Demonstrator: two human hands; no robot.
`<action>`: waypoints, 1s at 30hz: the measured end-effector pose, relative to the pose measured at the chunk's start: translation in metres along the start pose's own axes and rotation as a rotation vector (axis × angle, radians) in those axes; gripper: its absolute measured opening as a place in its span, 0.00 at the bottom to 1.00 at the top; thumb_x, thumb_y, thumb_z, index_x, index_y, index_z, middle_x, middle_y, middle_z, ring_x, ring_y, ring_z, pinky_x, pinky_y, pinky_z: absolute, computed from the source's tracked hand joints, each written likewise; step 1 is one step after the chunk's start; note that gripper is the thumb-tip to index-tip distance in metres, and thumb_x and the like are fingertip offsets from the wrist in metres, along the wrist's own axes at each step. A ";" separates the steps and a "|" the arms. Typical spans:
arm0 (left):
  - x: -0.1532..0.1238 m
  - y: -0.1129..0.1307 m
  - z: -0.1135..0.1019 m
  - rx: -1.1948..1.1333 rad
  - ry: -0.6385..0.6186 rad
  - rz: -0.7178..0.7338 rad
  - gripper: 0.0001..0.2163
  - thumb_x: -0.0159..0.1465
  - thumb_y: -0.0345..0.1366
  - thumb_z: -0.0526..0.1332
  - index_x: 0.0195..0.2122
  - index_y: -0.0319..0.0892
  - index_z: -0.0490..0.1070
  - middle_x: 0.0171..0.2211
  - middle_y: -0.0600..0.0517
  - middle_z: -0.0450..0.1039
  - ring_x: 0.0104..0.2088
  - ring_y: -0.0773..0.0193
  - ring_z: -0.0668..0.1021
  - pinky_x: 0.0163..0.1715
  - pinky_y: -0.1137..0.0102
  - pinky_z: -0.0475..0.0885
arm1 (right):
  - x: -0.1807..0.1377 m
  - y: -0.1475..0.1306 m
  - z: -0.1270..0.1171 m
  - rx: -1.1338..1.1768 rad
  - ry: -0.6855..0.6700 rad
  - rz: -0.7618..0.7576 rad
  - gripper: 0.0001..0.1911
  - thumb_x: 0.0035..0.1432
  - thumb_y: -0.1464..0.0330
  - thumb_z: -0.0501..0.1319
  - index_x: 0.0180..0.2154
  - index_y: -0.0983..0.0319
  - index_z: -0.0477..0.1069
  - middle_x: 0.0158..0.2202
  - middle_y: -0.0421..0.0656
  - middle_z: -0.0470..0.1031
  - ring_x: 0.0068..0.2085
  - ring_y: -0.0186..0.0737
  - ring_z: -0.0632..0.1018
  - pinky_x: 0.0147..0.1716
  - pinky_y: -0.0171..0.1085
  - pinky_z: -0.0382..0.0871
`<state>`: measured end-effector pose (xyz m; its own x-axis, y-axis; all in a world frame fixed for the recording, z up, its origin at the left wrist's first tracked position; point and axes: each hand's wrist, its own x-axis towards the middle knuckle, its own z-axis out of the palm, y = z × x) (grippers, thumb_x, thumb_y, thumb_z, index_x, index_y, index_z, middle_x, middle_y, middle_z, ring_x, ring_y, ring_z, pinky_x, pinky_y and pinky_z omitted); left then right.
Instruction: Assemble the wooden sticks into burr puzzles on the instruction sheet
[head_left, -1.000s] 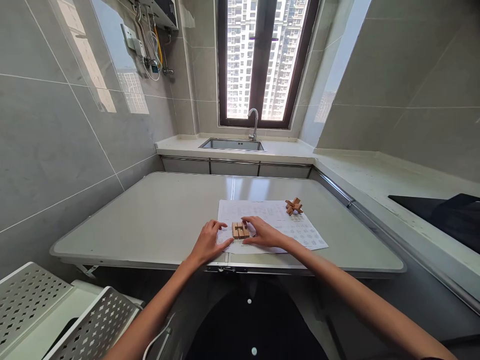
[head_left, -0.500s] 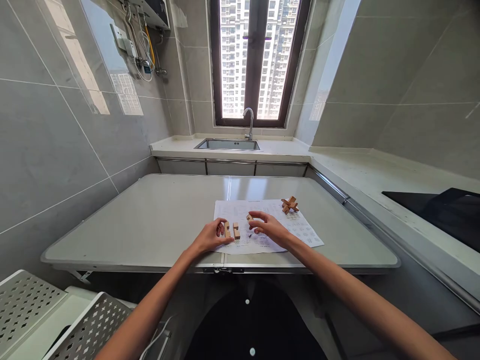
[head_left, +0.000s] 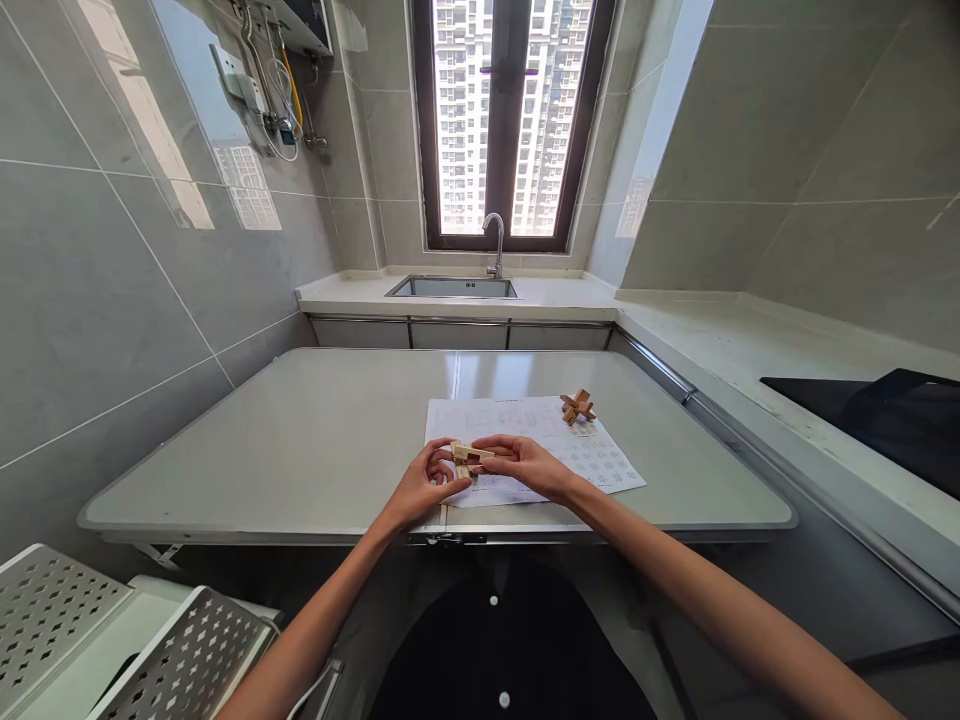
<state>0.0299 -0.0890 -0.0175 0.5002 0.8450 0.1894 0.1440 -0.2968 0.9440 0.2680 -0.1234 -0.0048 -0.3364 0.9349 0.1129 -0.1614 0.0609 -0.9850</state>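
My right hand [head_left: 529, 468] pinches the right end of a pale notched wooden puzzle piece [head_left: 472, 453], which lies crosswise between my two hands. On the left, my left hand [head_left: 426, 484] curls its thumb and fingers around another light wooden puzzle piece [head_left: 463, 470], at the other end of the crosswise one. The pieces overlap here, and whether they interlock I cannot tell. Beneath both hands is a printed paper sheet [head_left: 510, 413] with small diagrams. On its far right corner stands an assembled wooden burr puzzle [head_left: 577, 407], darker brown, with its arms sticking out.
The sheet lies on a light folding table [head_left: 337, 430] with a seam across its middle. Past the far edge, a counter holds a sink [head_left: 454, 288] and a faucet [head_left: 495, 245]. White perforated baskets [head_left: 187, 650] stand at the lower left, below table height.
My right hand has moved left with its piece, bringing it up to the block at my left hand. My left hand has stayed nearly in place.
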 end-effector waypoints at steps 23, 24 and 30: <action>-0.002 0.001 -0.002 -0.123 -0.046 -0.033 0.32 0.54 0.42 0.78 0.57 0.45 0.70 0.38 0.53 0.77 0.34 0.66 0.76 0.41 0.67 0.74 | 0.015 0.027 0.015 -0.584 0.291 -0.353 0.08 0.62 0.67 0.70 0.44 0.60 0.81 0.42 0.46 0.86 0.42 0.48 0.87 0.48 0.48 0.82; -0.002 0.000 -0.003 -0.129 -0.044 -0.035 0.32 0.54 0.42 0.78 0.57 0.45 0.70 0.38 0.53 0.77 0.34 0.66 0.76 0.42 0.67 0.74 | 0.015 0.027 0.015 -0.590 0.300 -0.358 0.08 0.62 0.67 0.70 0.44 0.60 0.81 0.41 0.46 0.86 0.42 0.48 0.87 0.48 0.48 0.82; 0.001 -0.007 -0.003 -0.155 -0.020 -0.060 0.32 0.54 0.42 0.79 0.57 0.43 0.70 0.42 0.51 0.79 0.36 0.66 0.78 0.42 0.68 0.75 | 0.018 0.033 0.016 -0.611 0.308 -0.355 0.10 0.64 0.63 0.68 0.45 0.60 0.78 0.41 0.45 0.85 0.42 0.45 0.87 0.48 0.45 0.82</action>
<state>0.0266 -0.0849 -0.0226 0.5118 0.8496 0.1273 0.0419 -0.1727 0.9841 0.2418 -0.1097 -0.0333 -0.0725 0.8730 0.4824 0.3595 0.4740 -0.8038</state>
